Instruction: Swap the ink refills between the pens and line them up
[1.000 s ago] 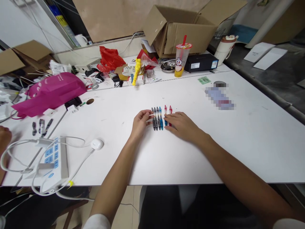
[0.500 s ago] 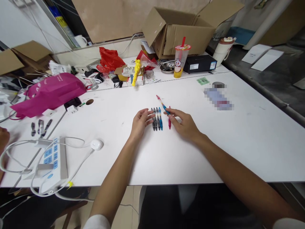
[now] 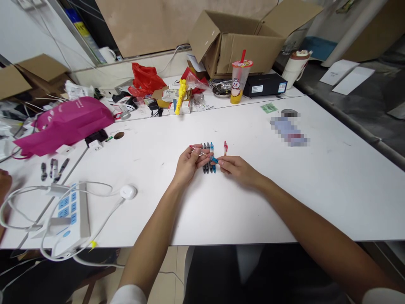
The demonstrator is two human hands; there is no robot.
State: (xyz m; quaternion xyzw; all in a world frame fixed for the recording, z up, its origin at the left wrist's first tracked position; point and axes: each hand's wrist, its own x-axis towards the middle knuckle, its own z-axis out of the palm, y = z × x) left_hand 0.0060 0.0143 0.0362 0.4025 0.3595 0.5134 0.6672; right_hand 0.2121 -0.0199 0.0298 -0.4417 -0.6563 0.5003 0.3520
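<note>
A pen (image 3: 206,155) with a red tip end, a clear barrel and a blue grip is held slantwise between both hands. My left hand (image 3: 187,165) pinches its red-ended part between thumb and fingers. My right hand (image 3: 238,169) has closed its fingertips on the blue grip end. Under the held pen, several dark pens (image 3: 207,168) lie side by side on the white table, with a blue pen (image 3: 214,169) at the right of the row. Just beyond my right hand lies a red pen (image 3: 225,147), its lower part hidden by the fingers.
A white power strip (image 3: 71,219) with cables and a round white plug (image 3: 128,192) lie to the left. Along the back stand a drink cup (image 3: 239,82), a black box (image 3: 265,85) and an open cardboard box (image 3: 249,52). Another person's hand (image 3: 4,185) shows at the left edge.
My right hand has brought the pen down and leftward, and it lies flatter now. My left hand, open before, has closed on its red end.
</note>
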